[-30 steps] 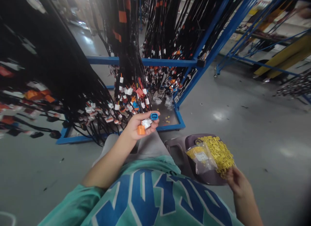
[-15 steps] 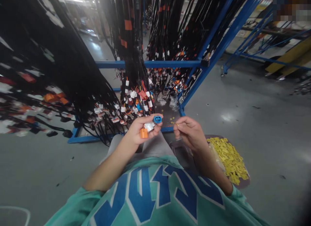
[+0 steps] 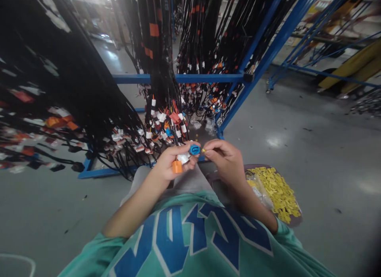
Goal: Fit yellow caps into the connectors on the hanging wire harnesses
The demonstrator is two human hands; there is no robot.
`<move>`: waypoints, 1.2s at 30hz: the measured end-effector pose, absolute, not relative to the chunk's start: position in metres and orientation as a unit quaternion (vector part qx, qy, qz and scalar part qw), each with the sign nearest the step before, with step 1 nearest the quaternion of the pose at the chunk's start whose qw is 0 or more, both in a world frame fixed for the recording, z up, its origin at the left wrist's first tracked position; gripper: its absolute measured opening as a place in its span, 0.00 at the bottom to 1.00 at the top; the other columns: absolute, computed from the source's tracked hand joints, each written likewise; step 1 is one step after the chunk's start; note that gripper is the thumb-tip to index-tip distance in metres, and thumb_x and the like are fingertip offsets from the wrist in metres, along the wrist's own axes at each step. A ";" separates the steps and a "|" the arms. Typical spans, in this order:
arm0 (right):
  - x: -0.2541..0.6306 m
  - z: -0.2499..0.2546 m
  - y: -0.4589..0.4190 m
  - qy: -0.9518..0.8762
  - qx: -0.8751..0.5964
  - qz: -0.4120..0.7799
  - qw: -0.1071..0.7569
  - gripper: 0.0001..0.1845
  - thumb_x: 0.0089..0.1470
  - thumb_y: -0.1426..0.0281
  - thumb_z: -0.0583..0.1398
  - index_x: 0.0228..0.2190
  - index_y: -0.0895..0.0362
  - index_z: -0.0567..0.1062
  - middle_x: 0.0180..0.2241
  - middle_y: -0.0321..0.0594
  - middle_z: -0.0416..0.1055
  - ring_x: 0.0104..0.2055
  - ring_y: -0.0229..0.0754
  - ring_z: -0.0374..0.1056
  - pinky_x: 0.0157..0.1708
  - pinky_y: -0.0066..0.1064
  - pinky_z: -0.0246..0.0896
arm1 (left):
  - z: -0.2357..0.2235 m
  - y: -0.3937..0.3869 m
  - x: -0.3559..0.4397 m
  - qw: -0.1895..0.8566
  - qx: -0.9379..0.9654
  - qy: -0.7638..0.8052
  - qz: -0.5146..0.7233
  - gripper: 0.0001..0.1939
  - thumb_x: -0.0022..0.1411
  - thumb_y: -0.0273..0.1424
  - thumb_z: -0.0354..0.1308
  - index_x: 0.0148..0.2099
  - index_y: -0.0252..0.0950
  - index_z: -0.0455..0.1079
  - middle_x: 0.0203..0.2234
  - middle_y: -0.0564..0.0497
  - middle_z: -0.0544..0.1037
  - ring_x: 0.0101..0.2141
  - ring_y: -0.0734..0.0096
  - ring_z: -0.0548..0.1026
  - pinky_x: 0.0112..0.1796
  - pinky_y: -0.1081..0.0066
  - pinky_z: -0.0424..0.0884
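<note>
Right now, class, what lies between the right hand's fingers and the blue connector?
In the head view, a small yellow piece, held in the fingers of the right hand; a narrow gap shows between it and the blue connector.

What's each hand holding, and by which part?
Left hand holds a blue connector by its outer housing, plus a white connector and an orange connector. Right hand pinches a tiny yellow piece, exact part too small to tell.

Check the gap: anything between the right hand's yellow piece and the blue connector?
Nothing visible: the yellow piece, pinched in the right hand, faces the blue connector in the left hand across a small open gap.
</note>
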State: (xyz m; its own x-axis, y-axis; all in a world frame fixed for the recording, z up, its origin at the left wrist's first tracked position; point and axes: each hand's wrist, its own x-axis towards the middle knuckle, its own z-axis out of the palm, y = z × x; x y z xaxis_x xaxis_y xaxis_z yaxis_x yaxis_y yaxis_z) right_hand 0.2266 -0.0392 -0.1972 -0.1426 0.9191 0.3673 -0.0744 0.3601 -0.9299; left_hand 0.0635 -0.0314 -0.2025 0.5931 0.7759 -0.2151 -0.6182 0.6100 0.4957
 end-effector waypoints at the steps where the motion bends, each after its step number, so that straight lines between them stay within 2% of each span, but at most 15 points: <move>1: 0.225 -0.196 -0.039 -0.619 -0.354 0.424 0.558 0.02 0.48 0.69 0.63 0.26 0.54 0.75 0.27 0.33 0.72 0.29 0.34 0.67 0.30 0.26 0.63 | -0.202 -0.032 0.064 0.871 0.191 0.210 0.401 0.06 0.53 0.25 0.56 0.35 0.28 0.71 0.22 0.48 0.75 0.20 0.75 0.73 0.22 0.78 0.71; 5: 0.215 -0.194 -0.040 -0.639 -0.362 0.374 0.567 0.04 0.49 0.68 0.62 0.24 0.53 0.74 0.28 0.35 0.68 0.31 0.36 0.66 0.31 0.28 0.63 | -0.199 -0.034 0.066 0.856 0.192 0.225 0.425 0.07 0.56 0.23 0.53 0.35 0.27 0.71 0.21 0.48 0.74 0.19 0.74 0.73 0.20 0.78 0.70; 11: 0.209 -0.199 -0.041 -0.621 -0.349 0.424 0.560 0.07 0.50 0.65 0.62 0.25 0.54 0.73 0.29 0.35 0.65 0.27 0.34 0.65 0.28 0.29 0.65 | -0.197 -0.036 0.068 0.839 0.209 0.249 0.437 0.06 0.54 0.23 0.54 0.34 0.27 0.72 0.18 0.48 0.74 0.17 0.75 0.72 0.19 0.79 0.69; 14: 0.209 -0.202 -0.041 -0.619 -0.351 0.426 0.559 0.07 0.50 0.65 0.62 0.24 0.54 0.73 0.29 0.34 0.64 0.26 0.33 0.66 0.27 0.28 0.65 | -0.198 -0.035 0.068 0.831 0.229 0.239 0.447 0.06 0.52 0.24 0.57 0.33 0.27 0.73 0.17 0.49 0.74 0.16 0.75 0.72 0.19 0.80 0.68; 17: 0.207 -0.204 -0.041 -0.594 -0.325 0.483 0.555 0.07 0.50 0.64 0.62 0.27 0.53 0.70 0.29 0.32 0.64 0.23 0.32 0.65 0.25 0.29 0.66 | -0.198 -0.035 0.069 0.823 0.251 0.234 0.453 0.06 0.49 0.26 0.61 0.32 0.28 0.73 0.16 0.49 0.74 0.16 0.75 0.71 0.18 0.80 0.67; 21: 0.205 -0.203 -0.041 -0.543 -0.304 0.570 0.537 0.13 0.48 0.62 0.63 0.31 0.53 0.65 0.24 0.28 0.64 0.21 0.32 0.67 0.25 0.29 0.66 | -0.196 -0.037 0.070 0.804 0.267 0.249 0.469 0.10 0.43 0.29 0.67 0.29 0.29 0.73 0.14 0.50 0.73 0.15 0.75 0.71 0.17 0.80 0.66; 24: 0.207 -0.199 -0.041 -0.527 -0.315 0.598 0.514 0.16 0.45 0.61 0.65 0.32 0.55 0.67 0.23 0.28 0.65 0.21 0.34 0.69 0.26 0.29 0.66 | -0.194 -0.038 0.072 0.784 0.287 0.260 0.486 0.13 0.39 0.31 0.70 0.28 0.29 0.73 0.13 0.50 0.73 0.14 0.75 0.70 0.17 0.81 0.65; 29: 0.212 -0.194 -0.041 -0.526 -0.301 0.617 0.503 0.15 0.44 0.61 0.66 0.29 0.55 0.68 0.21 0.29 0.69 0.21 0.35 0.70 0.27 0.31 0.67 | -0.195 -0.040 0.074 0.764 0.313 0.267 0.497 0.17 0.38 0.34 0.72 0.29 0.30 0.72 0.13 0.51 0.73 0.15 0.76 0.70 0.17 0.80 0.65; 36: 0.208 -0.197 -0.036 -0.518 -0.313 0.600 0.523 0.16 0.40 0.60 0.67 0.23 0.55 0.67 0.22 0.30 0.67 0.20 0.35 0.68 0.22 0.30 0.65 | -0.200 -0.039 0.074 0.759 0.309 0.286 0.496 0.17 0.38 0.33 0.72 0.28 0.29 0.71 0.14 0.50 0.73 0.15 0.75 0.70 0.17 0.80 0.65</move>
State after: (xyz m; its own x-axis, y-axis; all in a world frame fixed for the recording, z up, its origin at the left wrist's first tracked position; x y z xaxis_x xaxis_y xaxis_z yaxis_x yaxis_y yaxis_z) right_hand 0.2080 -0.0356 -0.1967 -0.2579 0.9518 0.1662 -0.3037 0.0835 -0.9491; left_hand 0.0745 -0.0392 -0.2001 0.3445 0.9300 -0.1279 -0.5761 0.3170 0.7534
